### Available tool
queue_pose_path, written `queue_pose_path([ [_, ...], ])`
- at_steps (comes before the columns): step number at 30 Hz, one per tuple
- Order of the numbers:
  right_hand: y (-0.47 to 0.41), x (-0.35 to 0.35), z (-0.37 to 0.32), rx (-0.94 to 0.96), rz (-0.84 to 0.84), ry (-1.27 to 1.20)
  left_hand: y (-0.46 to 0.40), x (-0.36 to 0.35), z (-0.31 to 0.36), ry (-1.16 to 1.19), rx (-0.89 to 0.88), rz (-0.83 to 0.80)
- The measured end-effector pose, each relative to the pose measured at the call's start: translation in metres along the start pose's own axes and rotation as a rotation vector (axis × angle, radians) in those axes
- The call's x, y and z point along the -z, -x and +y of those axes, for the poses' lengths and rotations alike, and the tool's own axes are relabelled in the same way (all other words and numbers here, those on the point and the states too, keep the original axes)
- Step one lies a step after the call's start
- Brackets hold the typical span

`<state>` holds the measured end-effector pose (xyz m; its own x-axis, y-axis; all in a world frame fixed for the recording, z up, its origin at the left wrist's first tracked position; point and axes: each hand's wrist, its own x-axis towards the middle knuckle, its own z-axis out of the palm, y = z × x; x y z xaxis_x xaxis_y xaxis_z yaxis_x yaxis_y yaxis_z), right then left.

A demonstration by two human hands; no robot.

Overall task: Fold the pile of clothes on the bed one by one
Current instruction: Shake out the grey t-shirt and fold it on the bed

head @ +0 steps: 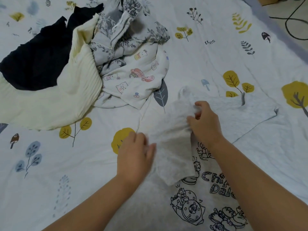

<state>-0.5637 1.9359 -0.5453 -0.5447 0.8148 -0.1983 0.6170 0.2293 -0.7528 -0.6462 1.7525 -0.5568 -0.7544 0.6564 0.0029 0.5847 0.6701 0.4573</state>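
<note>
The T-shirt [208, 130] lies spread on the bed [50, 172] under both hands, the right hand [204, 124] on its folded-over sleeve and the left hand [135, 155] at its left edge. The pile of clothes [86, 60] sits beyond the left hand, well apart from it. A cable [290, 22] lies on the floor far beyond the right hand, past the bed's edge.

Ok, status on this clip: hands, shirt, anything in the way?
Right hand pinching grey T-shirt sleeve fold. Left hand flat on its edge. Unfolded pile off to the left, clear of the work.
</note>
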Motion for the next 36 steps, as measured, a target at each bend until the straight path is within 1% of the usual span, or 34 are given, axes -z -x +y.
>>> queue_pose_path([
  [1, -0.004, 0.002, -0.002, 0.052, -0.060, 0.042, 0.004, -0.003, 0.002, -0.070, -0.080, -0.039],
  [2, -0.008, 0.004, -0.004, 0.118, -0.139, 0.120, 0.008, -0.006, 0.004, -0.165, -0.123, -0.107],
  [3, -0.012, 0.005, -0.006, 0.183, -0.228, 0.225, 0.010, -0.008, 0.006, -0.245, -0.100, -0.205],
  [4, -0.015, 0.006, -0.006, 0.235, -0.304, 0.338, 0.010, -0.009, 0.008, -0.301, -0.038, -0.284],
  [5, -0.017, 0.005, -0.007, 0.273, -0.354, 0.448, 0.010, -0.011, 0.007, -0.304, 0.021, -0.324],
  [7, -0.019, 0.003, -0.009, 0.371, -0.364, 0.638, 0.007, -0.013, 0.005, -0.247, 0.075, -0.322],
  [9, -0.022, 0.000, -0.009, 0.476, -0.352, 0.807, 0.004, -0.012, 0.004, -0.196, 0.061, -0.309],
  [11, -0.029, 0.000, -0.006, 0.460, -0.404, 0.869, 0.004, -0.007, 0.003, -0.139, 0.041, -0.286],
  [12, -0.033, 0.000, -0.006, 0.419, -0.403, 0.828, 0.005, -0.004, 0.001, -0.088, 0.047, -0.258],
  [14, -0.040, -0.001, -0.008, 0.342, -0.307, 0.618, 0.006, 0.006, -0.004, 0.017, 0.074, -0.204],
  [17, -0.052, -0.009, -0.024, 0.319, -0.128, 0.328, -0.001, 0.020, -0.014, 0.138, 0.098, -0.073],
  [19, -0.056, -0.018, -0.039, 0.292, -0.077, 0.181, -0.012, 0.026, -0.021, 0.187, 0.153, -0.022],
  [20, -0.056, -0.022, -0.045, 0.252, -0.068, 0.137, -0.016, 0.028, -0.023, 0.165, 0.189, -0.025],
  [22, -0.055, -0.028, -0.051, 0.134, -0.063, 0.165, -0.020, 0.025, -0.030, 0.025, 0.211, -0.014],
  [23, -0.052, -0.028, -0.051, 0.085, -0.049, 0.216, -0.019, 0.023, -0.032, -0.030, 0.173, 0.018],
  [24, -0.047, -0.029, -0.049, 0.059, -0.035, 0.264, -0.017, 0.022, -0.033, -0.051, 0.093, 0.048],
  [25, -0.042, -0.030, -0.048, 0.051, -0.043, 0.312, -0.012, 0.021, -0.033, -0.054, -0.015, 0.056],
  [26, -0.037, -0.031, -0.047, 0.041, -0.090, 0.365, -0.007, 0.020, -0.033, -0.057, -0.128, 0.036],
  [27, -0.031, -0.033, -0.047, 0.024, -0.171, 0.393, -0.001, 0.018, -0.034, -0.082, -0.232, 0.000],
  [28, -0.023, -0.036, -0.046, -0.012, -0.283, 0.376, 0.004, 0.014, -0.036, -0.126, -0.307, -0.048],
  [30, -0.011, -0.045, -0.043, -0.078, -0.484, 0.230, 0.008, 0.009, -0.041, -0.200, -0.364, -0.109],
  [31, -0.006, -0.048, -0.042, -0.087, -0.519, 0.143, 0.008, 0.006, -0.044, -0.197, -0.360, -0.104],
  [33, 0.001, -0.048, -0.044, -0.157, -0.471, -0.046, 0.004, 0.010, -0.041, -0.083, -0.266, -0.076],
  [35, 0.004, -0.044, -0.048, -0.317, -0.395, -0.331, -0.001, 0.021, -0.031, 0.117, -0.073, -0.011],
  [36, 0.005, -0.043, -0.050, -0.415, -0.384, -0.490, -0.003, 0.026, -0.026, 0.213, 0.017, 0.015],
])
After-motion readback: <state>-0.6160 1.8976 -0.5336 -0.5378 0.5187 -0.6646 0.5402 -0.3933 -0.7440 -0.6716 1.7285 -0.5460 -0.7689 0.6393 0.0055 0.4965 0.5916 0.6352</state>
